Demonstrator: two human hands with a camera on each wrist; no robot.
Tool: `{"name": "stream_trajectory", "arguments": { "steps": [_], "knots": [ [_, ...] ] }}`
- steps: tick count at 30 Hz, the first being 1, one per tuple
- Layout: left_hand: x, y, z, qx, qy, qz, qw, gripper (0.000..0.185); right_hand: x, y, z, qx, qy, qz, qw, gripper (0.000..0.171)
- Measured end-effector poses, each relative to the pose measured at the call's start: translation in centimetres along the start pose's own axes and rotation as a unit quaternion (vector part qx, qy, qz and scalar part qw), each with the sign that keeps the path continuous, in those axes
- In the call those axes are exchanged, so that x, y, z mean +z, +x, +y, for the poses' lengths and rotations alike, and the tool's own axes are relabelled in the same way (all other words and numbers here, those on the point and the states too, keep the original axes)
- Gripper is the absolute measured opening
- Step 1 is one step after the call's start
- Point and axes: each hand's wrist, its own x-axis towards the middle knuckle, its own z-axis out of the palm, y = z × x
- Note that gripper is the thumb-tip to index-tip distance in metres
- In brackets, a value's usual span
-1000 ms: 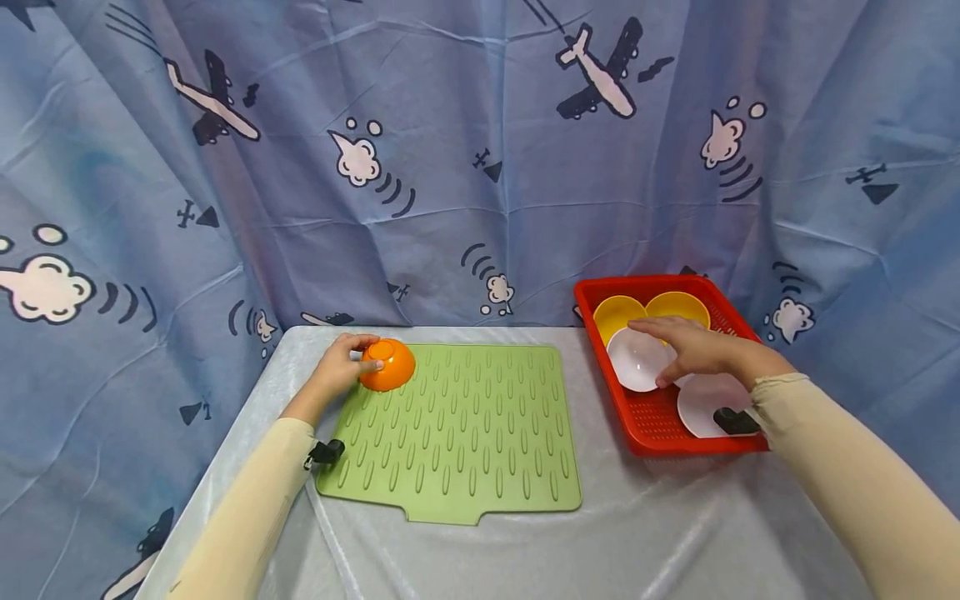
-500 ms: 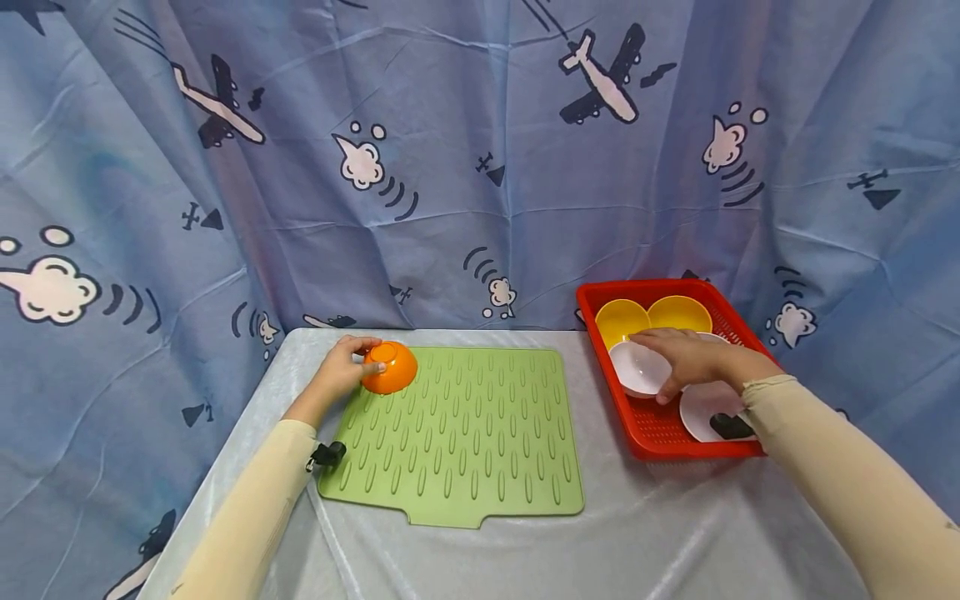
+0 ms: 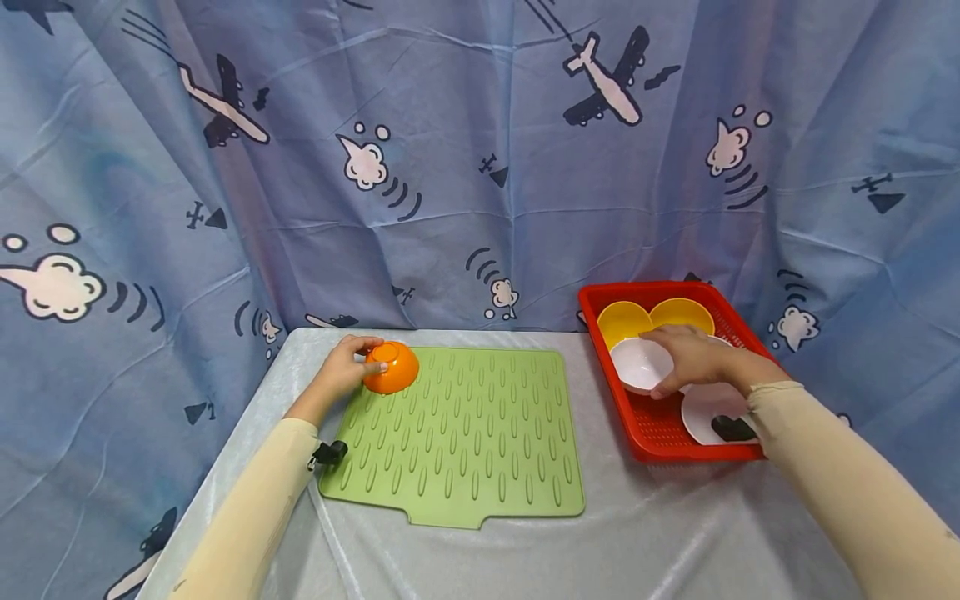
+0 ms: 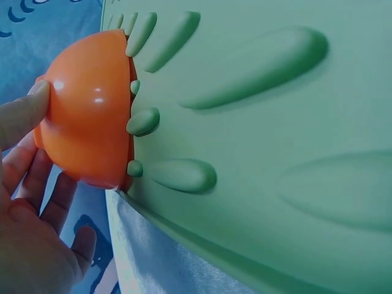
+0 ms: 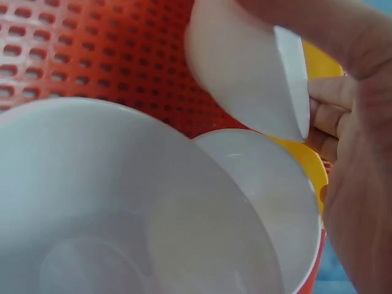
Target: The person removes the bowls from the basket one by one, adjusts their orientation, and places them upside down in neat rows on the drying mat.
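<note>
An orange bowl (image 3: pixel 397 372) sits upside down at the far left corner of the green ridged mat (image 3: pixel 465 433). My left hand (image 3: pixel 341 368) holds it, the thumb on its base and the other fingers round the far side. Over in the red basket (image 3: pixel 697 452), my right hand (image 3: pixel 693 354) grips a white bowl (image 3: pixel 636 363), thumb at the near side and fingers at the far rim. Seen from the right wrist, this white bowl (image 5: pixel 245 73) stands tilted above the basket floor, and the hand hides part of its rim.
Two yellow bowls (image 3: pixel 621 322) lie at the back of the basket. More white bowls (image 3: pixel 701 412) are at its right, partly under my right wrist. A pale cloth covers the table (image 3: pixel 600 558), and a blue patterned curtain (image 3: pixel 450 167) hangs close behind.
The right hand's fingers have drawn in on the white bowl, and its opening has tipped to a flatter angle. The left hand and orange bowl stay in place.
</note>
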Motion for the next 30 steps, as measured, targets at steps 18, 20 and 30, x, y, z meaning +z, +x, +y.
{"name": "stream_trajectory", "arguments": {
  "steps": [18, 20, 30],
  "knots": [
    [0.5, -0.7, -0.2, -0.003, -0.005, -0.001, 1.0, 0.05, -2.2, -2.7, -4.0, 0.053, 0.064, 0.16, 0.984, 0.114],
    [0.4, -0.7, -0.2, -0.004, -0.01, 0.0, 0.9999, 0.05, -2.1, -3.0, -4.7, 0.056, 0.076, 0.172, 0.98, 0.114],
    [0.3, -0.1, -0.1, -0.001, -0.012, 0.001, 0.9999, 0.051, -1.3, -4.6, -8.8, 0.053, 0.107, 0.223, 0.968, 0.111]
  ]
}}
